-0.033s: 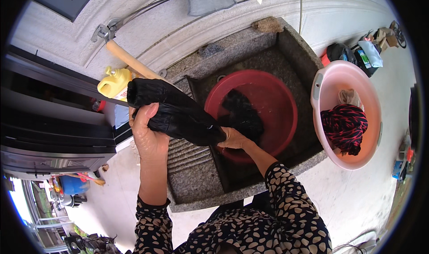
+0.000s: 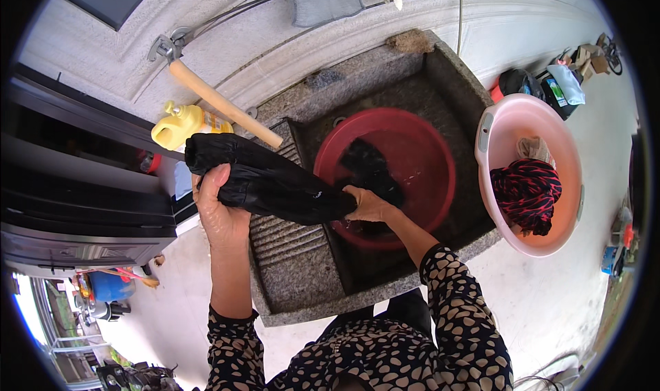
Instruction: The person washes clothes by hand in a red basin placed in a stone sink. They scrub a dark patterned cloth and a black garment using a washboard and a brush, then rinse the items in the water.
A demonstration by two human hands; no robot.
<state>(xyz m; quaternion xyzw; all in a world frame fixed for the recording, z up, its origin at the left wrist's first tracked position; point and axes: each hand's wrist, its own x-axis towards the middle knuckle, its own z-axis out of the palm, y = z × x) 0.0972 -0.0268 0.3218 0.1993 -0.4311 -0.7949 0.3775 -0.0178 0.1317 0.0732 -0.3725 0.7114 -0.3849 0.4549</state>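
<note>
A wet-looking black garment (image 2: 275,185) is stretched between my two hands over the ribbed washboard slab. My left hand (image 2: 223,216) grips its upper left end, thumb on top and the other fingers mostly hidden behind the cloth. At the lower right end, my right hand (image 2: 368,205) closes round the gathered fabric, above the near left rim of a red basin (image 2: 449,185). More dark cloth (image 2: 371,171) lies in the water in that basin. The basin stands in a stone sink (image 2: 295,284) with washboard ridges (image 2: 289,243) on its left side.
A beige hose (image 2: 223,102) from the wall tap (image 2: 165,48) hangs over the washboard. Left of it stands a yellow jug (image 2: 185,124). To the right, a pink tub (image 2: 576,216) holds a red-and-black patterned cloth (image 2: 526,195). A brown scrubber (image 2: 411,42) sits on the sink's back edge.
The garment's left end has shifted slightly left and down, uncovering the hose's end. My right hand has moved a little to the right, so the cloth is stretched longer.
</note>
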